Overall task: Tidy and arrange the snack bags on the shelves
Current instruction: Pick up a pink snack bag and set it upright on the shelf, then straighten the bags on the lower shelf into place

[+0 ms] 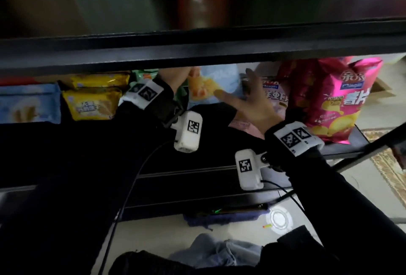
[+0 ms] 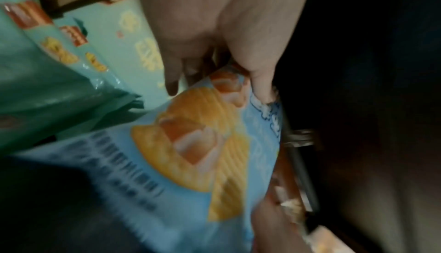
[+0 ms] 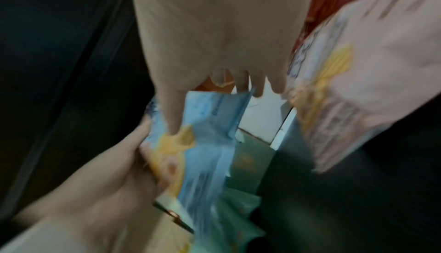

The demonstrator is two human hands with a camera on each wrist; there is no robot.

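Hands (image 1: 173, 77) (image 1: 248, 101) on blue chip bag (image 1: 211, 85) — lower shelf (image 1: 342, 149)

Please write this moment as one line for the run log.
left hand: grips light blue chip bag | right hand: open, thumb on same bag | pink chip bag: upright at right | step: placing bag on shelf
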